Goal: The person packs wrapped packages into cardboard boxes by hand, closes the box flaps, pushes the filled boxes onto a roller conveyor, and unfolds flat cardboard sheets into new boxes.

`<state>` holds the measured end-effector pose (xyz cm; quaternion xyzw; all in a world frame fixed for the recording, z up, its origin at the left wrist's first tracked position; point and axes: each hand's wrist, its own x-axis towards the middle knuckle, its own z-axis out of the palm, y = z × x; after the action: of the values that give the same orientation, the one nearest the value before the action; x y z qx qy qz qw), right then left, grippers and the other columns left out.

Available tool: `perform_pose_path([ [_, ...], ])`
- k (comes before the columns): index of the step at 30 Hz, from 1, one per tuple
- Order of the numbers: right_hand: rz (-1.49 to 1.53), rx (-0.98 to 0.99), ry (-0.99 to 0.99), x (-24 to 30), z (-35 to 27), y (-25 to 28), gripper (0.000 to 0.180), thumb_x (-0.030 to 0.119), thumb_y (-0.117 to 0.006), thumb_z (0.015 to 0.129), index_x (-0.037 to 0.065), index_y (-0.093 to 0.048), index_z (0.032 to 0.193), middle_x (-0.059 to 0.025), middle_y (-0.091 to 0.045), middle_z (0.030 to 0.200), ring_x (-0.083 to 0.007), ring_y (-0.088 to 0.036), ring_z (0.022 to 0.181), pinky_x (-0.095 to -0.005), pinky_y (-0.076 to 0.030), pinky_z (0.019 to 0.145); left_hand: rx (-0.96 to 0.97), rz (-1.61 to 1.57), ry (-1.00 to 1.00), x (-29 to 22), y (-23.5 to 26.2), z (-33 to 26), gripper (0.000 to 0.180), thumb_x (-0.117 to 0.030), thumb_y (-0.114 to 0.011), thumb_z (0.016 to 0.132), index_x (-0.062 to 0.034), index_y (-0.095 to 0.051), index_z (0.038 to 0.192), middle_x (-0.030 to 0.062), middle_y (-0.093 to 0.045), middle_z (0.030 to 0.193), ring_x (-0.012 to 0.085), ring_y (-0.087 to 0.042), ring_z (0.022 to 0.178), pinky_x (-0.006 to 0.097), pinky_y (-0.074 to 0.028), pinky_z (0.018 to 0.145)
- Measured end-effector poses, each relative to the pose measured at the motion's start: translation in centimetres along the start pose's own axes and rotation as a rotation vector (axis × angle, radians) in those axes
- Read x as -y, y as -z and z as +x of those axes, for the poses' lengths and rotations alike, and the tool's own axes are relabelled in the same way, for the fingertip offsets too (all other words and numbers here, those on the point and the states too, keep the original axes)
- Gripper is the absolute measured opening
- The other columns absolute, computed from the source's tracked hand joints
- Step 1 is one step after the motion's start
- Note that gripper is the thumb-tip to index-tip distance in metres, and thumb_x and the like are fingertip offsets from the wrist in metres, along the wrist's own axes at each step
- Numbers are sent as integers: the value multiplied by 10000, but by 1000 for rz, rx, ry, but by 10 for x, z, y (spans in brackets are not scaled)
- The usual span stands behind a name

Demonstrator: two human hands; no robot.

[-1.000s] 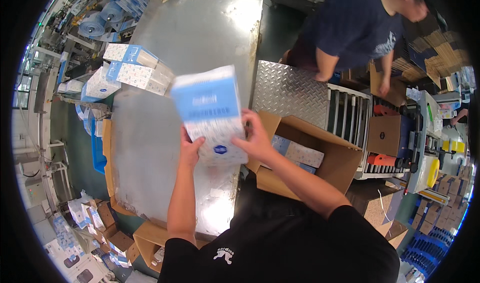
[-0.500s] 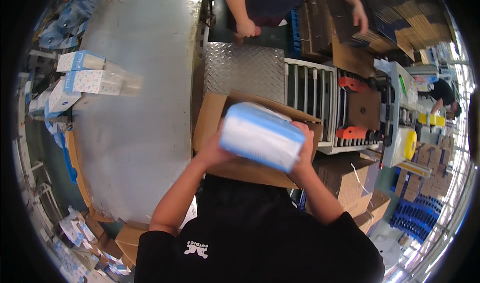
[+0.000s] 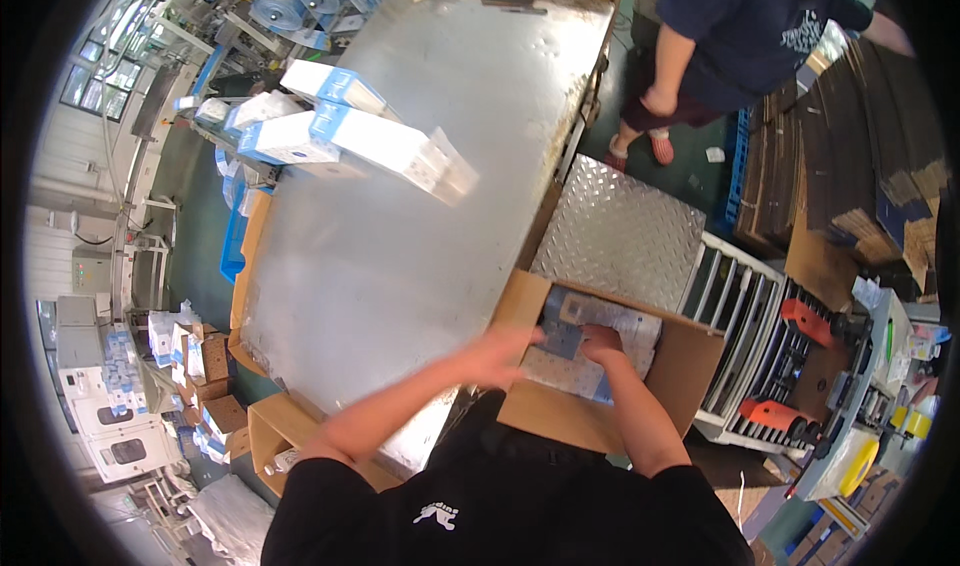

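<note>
In front of me stands an open cardboard box (image 3: 560,416) with its flaps spread outward. Inside it lie white-and-blue wrapped packs (image 3: 570,371), partly shaded by the box walls. My right hand (image 3: 600,342) reaches into the box and rests against the packs, its fingers loosely extended around nothing. Above the box's left flap, my left hand (image 3: 503,356) is blurred by motion, with its fingers apart and nothing in it. On the metal table to the left, a row of similar white-and-blue packs (image 3: 385,151) sits near the far left edge.
The metal table (image 3: 400,256) borders the box on its left. Beyond the box are a tread-plate platform (image 3: 620,231) and a roller conveyor (image 3: 740,311) with orange guides. A co-worker (image 3: 730,46) stands at the far right beside stacked flat cardboard (image 3: 850,156).
The white-and-blue pack that both hands held above the box has been let go and now lies in it. My left hand has moved out leftward. The view has swung left.
</note>
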<state>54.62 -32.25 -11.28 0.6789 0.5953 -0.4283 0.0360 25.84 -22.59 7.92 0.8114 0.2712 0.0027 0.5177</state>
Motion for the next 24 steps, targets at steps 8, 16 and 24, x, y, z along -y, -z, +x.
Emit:
perform_pose_path([
  [8,338,-320,-32,58,-55,71,280,82,-631,857,71,-714,1124,-144,-740,1065,-273,-713,973,-362,-560,837,-555,1074,334,115,304,18,954,-310,-807,747,-155,-328,1558,116,-604,1360,310,-518,1317,641,-230,1154],
  [16,-167,-697,208,249,-12,183,948,339,-831,712,217,-378,1536,-242,-340,1530,-426,-585,1194,-482,-532,932,-126,726,-195,55,275,81,1118,-215,-911,600,-181,-332,1556,127,-571,1403,360,-487,1345,596,-288,1135],
  [24,49,-510,76,300,60,171,999,388,-791,731,276,-279,1582,-221,-433,1405,-414,-644,1094,-487,-563,888,-609,1161,394,309,441,-170,743,-1,-652,807,-95,-408,1502,184,-490,1469,391,-464,1355,476,-413,1114],
])
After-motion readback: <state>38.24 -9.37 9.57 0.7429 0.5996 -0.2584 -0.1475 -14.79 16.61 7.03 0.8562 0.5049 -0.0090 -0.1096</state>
